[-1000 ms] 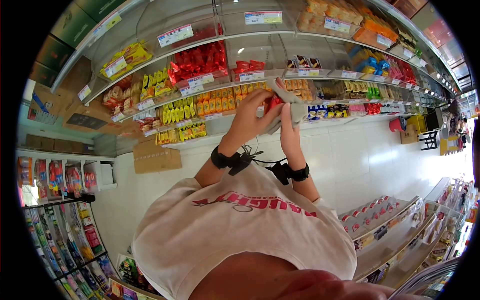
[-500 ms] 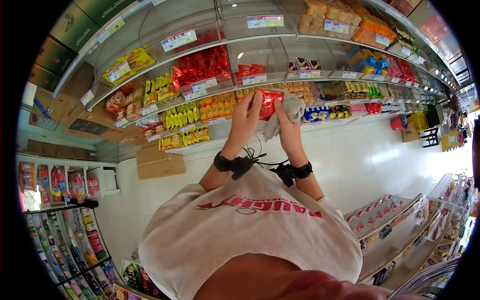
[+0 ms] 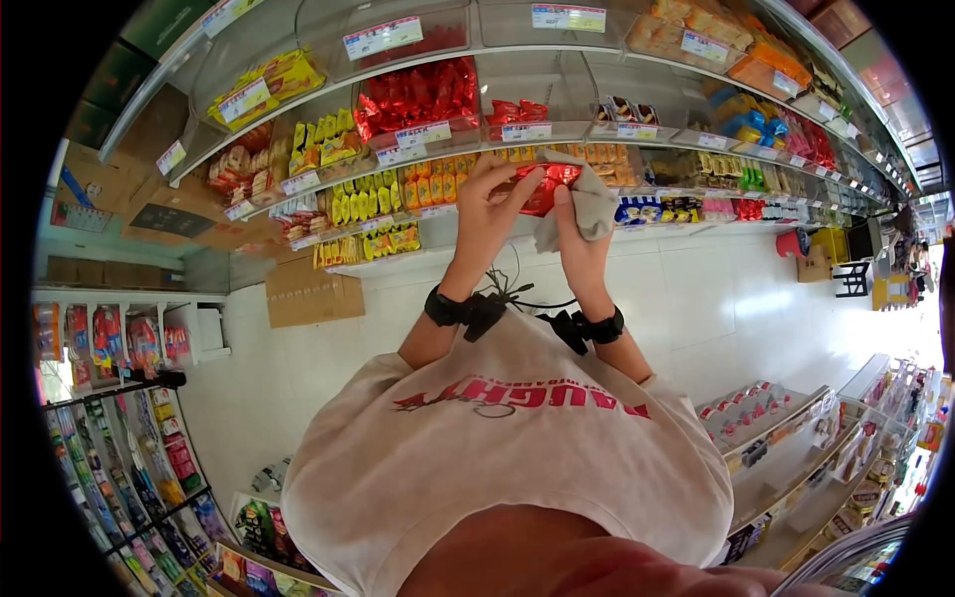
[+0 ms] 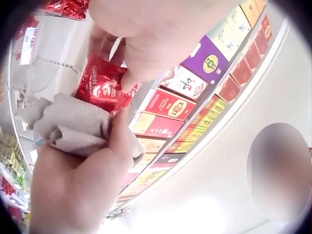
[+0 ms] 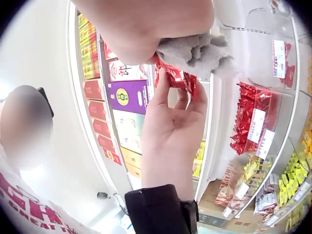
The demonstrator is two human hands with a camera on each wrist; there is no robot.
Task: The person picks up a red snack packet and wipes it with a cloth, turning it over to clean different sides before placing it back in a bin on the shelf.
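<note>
In front of the shelf, both hands meet at a shiny red snack packet point(image 3: 542, 191) with "COOKIES" lettering in the left wrist view. My left hand point(image 3: 484, 214) pinches this packet between thumb and fingers, from its left side. A bunched grey cloth point(image 3: 594, 207) is gripped in my right hand point(image 3: 582, 254), lying against the packet's right part and partly covering it. The right thumb point(image 4: 119, 131) lies along the cloth, its tip right at the packet's edge. From the right wrist, the cloth overlaps the packet's upper edge.
Clear-fronted shelf bins hold red packets point(image 3: 418, 98), yellow packets point(image 3: 266, 88) and small orange packets point(image 3: 438, 181). Price tags line the shelf edges. Boxed goods point(image 4: 208, 59) stand in rows lower down. A cardboard box point(image 3: 316, 298) sits on the floor at left.
The packet was mostly hidden between hands and cloth, then showed its flat face half a second ago. Now the left fingers reach further over it, and the view has shifted slightly.
</note>
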